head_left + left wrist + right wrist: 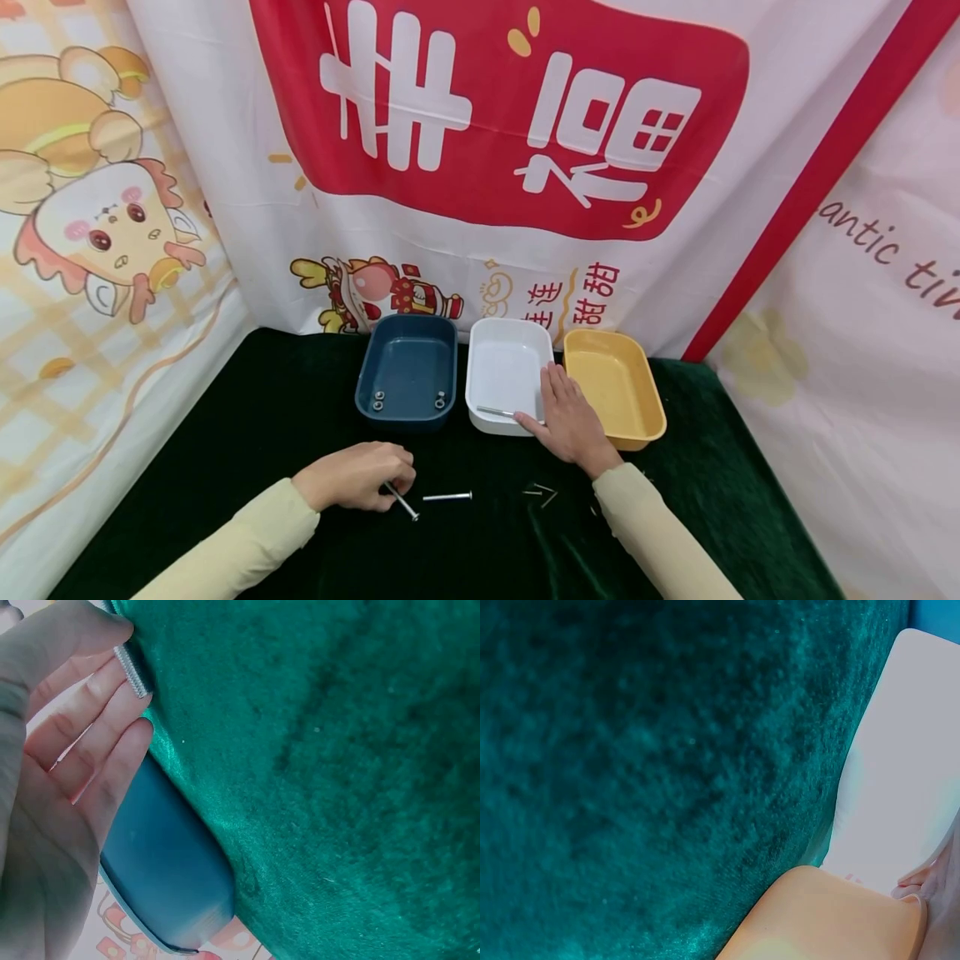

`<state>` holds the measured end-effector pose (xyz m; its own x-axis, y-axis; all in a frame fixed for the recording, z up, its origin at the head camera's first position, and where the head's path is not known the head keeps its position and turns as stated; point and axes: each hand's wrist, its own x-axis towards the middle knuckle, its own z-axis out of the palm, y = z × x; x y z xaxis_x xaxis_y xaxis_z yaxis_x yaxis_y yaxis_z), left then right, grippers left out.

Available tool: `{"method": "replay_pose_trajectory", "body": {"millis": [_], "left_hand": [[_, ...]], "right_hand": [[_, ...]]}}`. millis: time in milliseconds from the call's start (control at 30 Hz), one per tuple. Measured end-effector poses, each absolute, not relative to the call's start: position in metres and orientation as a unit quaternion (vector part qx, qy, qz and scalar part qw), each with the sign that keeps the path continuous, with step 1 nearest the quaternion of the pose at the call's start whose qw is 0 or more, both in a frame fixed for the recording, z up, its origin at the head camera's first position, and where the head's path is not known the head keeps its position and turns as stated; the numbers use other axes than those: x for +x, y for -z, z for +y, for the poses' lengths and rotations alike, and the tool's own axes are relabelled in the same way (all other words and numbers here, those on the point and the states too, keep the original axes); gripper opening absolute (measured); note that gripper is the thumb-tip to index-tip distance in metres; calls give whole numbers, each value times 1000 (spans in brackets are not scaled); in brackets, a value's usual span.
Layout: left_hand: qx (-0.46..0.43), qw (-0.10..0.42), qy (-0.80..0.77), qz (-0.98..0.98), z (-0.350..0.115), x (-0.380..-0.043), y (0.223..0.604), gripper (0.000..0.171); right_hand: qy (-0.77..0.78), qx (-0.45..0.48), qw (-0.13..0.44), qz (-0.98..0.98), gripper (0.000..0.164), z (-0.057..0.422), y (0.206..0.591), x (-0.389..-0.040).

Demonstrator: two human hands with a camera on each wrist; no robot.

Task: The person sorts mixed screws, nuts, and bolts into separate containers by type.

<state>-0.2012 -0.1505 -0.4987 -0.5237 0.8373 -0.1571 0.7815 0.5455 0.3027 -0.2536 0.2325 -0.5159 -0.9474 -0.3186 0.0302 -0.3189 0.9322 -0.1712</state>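
Note:
My left hand [360,475] pinches a long bolt [402,502] between thumb and fingers, its head slanting down toward the cloth. In the left wrist view, the threaded end [132,673] pokes out past the fingers. Another bolt [447,497] lies on the cloth just right of that hand. My right hand [568,417] is over the right side of the white tray [504,427], fingers straight and thumb spread. Inside the white tray a bolt [495,411] lies by the near wall, one end at the thumb tip.
A blue tray [405,421] with several nuts [378,401] stands to the left of the white one. To the right is a yellow tray [630,392], partly behind my right hand. A few thin screws [542,493] lie on the dark green cloth [480,558]. Printed curtains hang behind.

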Motion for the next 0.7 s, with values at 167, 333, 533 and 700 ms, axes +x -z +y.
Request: {"method": "replay_pose_trajectory", "body": {"millis": [167,333,533,700], "left_hand": [[450,154,-115,872,-152,-201,493,21],[438,163,-137,873,-155,-200,482,17],[434,145,-151,876,-158,-200,472,12],[435,116,-157,879,-157,-201,464,8]], "right_hand": [[-86,162,1,-983,107,233,516,-254],[-86,161,-1,-983,107,233,516,-254],[-87,160,-3,-983,107,232,514,-253],[-85,158,-7,-984,107,231,512,-253]]}}
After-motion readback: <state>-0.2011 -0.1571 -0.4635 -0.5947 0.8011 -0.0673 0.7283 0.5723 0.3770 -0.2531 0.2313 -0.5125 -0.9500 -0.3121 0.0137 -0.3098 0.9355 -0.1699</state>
